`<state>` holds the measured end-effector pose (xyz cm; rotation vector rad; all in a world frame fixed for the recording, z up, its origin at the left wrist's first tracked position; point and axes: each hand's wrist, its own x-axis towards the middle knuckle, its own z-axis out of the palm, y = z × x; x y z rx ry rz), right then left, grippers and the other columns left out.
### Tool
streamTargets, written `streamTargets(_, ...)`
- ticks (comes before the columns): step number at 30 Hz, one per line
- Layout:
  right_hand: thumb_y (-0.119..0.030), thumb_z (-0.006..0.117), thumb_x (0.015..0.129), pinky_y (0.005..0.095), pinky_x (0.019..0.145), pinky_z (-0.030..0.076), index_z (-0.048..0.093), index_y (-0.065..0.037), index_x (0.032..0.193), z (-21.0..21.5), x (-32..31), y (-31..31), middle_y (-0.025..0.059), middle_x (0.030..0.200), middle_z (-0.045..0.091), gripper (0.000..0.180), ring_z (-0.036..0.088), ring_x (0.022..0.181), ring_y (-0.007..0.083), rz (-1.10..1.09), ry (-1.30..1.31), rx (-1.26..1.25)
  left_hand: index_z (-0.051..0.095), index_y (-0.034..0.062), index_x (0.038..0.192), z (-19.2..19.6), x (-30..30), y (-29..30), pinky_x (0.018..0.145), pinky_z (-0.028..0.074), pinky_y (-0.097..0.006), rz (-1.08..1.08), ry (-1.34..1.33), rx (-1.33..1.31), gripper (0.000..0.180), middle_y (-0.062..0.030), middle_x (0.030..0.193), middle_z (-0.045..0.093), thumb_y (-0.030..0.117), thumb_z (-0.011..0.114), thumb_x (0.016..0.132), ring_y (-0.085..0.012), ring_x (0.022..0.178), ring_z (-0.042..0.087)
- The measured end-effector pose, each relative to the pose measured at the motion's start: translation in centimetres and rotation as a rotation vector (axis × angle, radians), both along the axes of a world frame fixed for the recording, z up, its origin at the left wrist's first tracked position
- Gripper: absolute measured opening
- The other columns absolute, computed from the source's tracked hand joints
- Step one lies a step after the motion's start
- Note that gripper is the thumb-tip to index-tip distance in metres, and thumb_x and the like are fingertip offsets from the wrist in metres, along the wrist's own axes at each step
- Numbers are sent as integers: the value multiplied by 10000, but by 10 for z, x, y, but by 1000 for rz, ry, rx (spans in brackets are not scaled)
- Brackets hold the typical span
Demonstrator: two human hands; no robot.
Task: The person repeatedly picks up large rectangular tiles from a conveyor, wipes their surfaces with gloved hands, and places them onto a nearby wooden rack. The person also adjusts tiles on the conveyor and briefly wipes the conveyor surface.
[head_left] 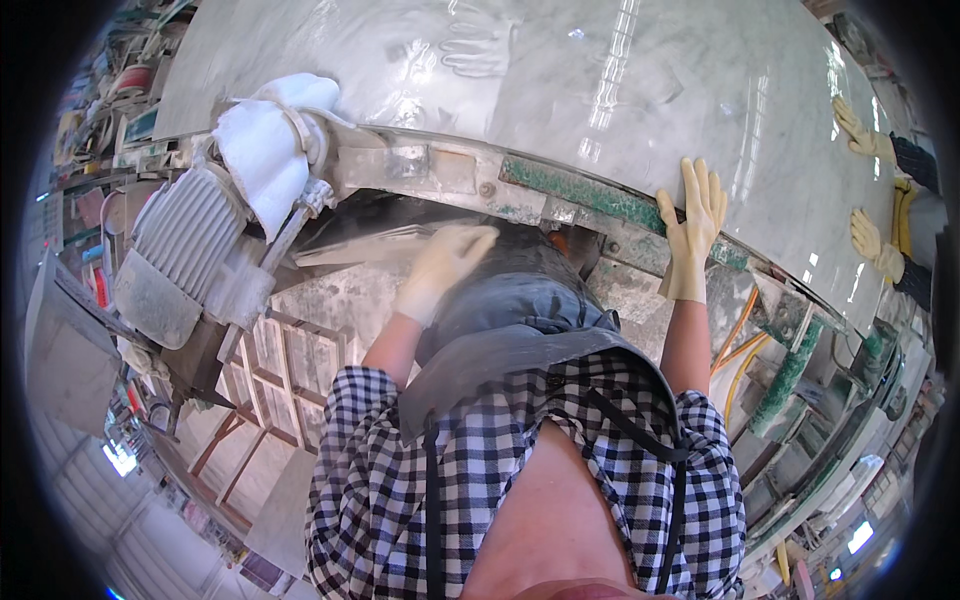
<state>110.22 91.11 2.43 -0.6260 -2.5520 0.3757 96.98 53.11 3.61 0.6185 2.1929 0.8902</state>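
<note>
Steadying the marble slab (pixel 600 90) with the gloved right hand (pixel 692 228) flat on its edge, left hand (pixel 445 262) blurred, open, under the steel frame (pixel 470 180); next calling for firm, even pressure.

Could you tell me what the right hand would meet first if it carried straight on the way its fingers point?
The right hand already lies flat on the marble slab, so it would probably just slide further across bare stone.

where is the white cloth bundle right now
In the head view the white cloth bundle sits upper left, tied over the machine's metal arm at the near edge of the grey-white marble slab, just above the ribbed grey motor.
</note>
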Motion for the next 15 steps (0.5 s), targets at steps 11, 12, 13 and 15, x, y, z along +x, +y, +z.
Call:
streamTargets(11, -444, 870, 770, 560, 1218, 255, 596, -114, 1446, 10, -44, -18, 151, 1534, 540, 801, 435, 1440, 408, 49, -99, 32, 627, 91, 1407, 8, -60, 167, 1257, 307, -488, -322, 828, 327, 517, -121, 1481, 606, 254, 712, 924, -322, 1429, 502)
streamTargets(12, -442, 870, 768, 562, 1219, 255, 588, -114, 1455, 12, -49, -20, 150, 1546, 529, 811, 427, 1448, 406, 68, -99, 21, 622, 94, 1416, 5, -62, 168, 1261, 299, -488, -335, 783, 268, 533, -120, 1496, 595, 272, 715, 922, -317, 1439, 495)
streamTargets(13, -441, 868, 769, 564, 1221, 256, 583, -115, 1460, 15, -53, -22, 151, 1551, 524, 816, 425, 1452, 405, 97, -154, 28, 622, 96, 1417, 2, -64, 168, 1261, 300, -490, -321, 793, 311, 538, -119, 1499, 593, 286, 716, 922, -315, 1441, 493)
streamTargets(15, -437, 865, 771, 568, 1225, 259, 572, -116, 1472, 18, -60, -30, 152, 1561, 514, 825, 421, 1460, 403, 157, -179, 45, 623, 101, 1421, -1, -66, 166, 1261, 301, -493, -327, 747, 295, 551, -117, 1504, 590, 313, 716, 921, -309, 1447, 490)
